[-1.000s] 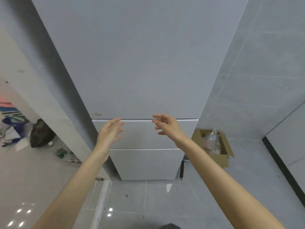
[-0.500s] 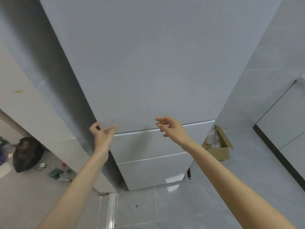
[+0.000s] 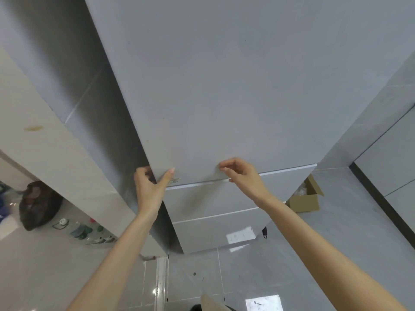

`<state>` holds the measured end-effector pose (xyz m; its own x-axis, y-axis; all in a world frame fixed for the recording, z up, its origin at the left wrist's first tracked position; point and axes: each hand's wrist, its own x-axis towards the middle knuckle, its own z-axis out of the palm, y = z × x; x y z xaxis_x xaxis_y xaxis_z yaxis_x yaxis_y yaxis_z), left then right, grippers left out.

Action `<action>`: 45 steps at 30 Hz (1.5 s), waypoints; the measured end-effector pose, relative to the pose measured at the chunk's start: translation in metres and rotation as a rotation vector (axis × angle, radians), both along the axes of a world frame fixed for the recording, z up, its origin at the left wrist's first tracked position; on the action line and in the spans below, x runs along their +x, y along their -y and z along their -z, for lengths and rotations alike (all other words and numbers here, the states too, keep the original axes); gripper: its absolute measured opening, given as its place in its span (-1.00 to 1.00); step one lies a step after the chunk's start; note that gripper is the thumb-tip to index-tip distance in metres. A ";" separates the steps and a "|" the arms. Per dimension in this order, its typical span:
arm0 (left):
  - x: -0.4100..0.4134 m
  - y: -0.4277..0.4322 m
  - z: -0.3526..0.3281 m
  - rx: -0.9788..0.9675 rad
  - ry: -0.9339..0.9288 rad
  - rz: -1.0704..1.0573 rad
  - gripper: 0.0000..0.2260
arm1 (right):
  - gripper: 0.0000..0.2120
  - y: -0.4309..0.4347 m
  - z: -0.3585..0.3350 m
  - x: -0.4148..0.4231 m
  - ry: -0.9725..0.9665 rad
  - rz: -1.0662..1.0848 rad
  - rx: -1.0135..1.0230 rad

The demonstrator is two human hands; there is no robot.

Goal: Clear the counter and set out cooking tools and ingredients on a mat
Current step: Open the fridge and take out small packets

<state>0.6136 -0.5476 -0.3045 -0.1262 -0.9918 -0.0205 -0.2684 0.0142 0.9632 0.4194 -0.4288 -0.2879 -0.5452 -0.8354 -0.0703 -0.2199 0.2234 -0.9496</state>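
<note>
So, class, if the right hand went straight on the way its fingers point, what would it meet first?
The fridge door, near its bottom edge. The right hand looks almost on it, though depth is unclear.

One head cam, wide-angle, faces fwd & down, v. near tall grey fridge [image 3: 224,97] front, floor below.
</note>
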 end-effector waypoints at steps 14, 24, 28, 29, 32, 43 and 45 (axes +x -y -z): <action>0.029 -0.013 -0.002 -0.023 0.014 0.175 -0.72 | -0.49 -0.086 -0.024 0.048 -0.199 -0.037 0.006; 0.073 -0.121 0.003 -0.014 0.058 0.241 -0.28 | -0.48 -0.195 -0.031 0.102 -0.186 -0.007 0.006; 0.077 -0.177 0.000 -0.019 0.160 0.400 -0.45 | -0.50 -0.238 -0.031 0.114 -0.192 0.050 0.006; 0.076 -0.195 0.000 -0.027 0.151 0.435 -0.51 | -0.51 -0.252 -0.032 0.117 -0.188 0.069 0.002; 0.071 -0.239 0.002 -0.035 0.099 0.500 -0.55 | -0.52 -0.279 -0.035 0.121 -0.170 0.118 -0.005; 0.035 -0.351 0.010 -0.005 0.153 0.885 -0.49 | -0.54 -0.389 -0.055 0.124 -0.129 0.265 -0.071; 0.023 -0.366 0.010 0.006 0.138 0.953 -0.46 | -0.54 -0.405 -0.057 0.120 -0.113 0.281 -0.098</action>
